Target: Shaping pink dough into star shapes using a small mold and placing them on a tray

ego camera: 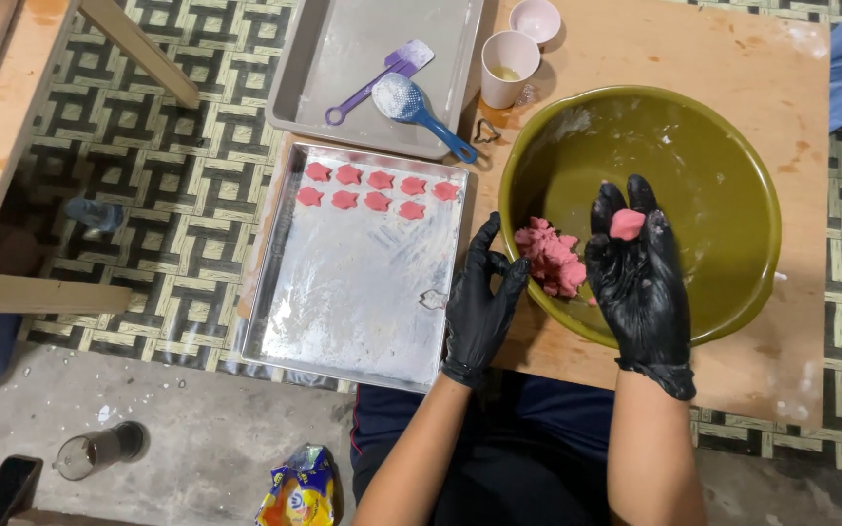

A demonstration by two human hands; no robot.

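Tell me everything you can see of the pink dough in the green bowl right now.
The pink dough is a soft, crumbly-looking lump, matte and uneven, lying against the near-left inner wall of the olive-green bowl. The gloved left hand rests on the bowl's rim beside it, fingertips close to the lump; contact is unclear. A small piece of the same dough, smoothed and rounded, sits on the fingers of the gloved right hand, held palm up over the bowl, apart from the main lump.

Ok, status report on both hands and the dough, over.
Right hand open, small pink dough piece on fingers. Left hand empty beside dough lump in green bowl. Nothing obstructing.
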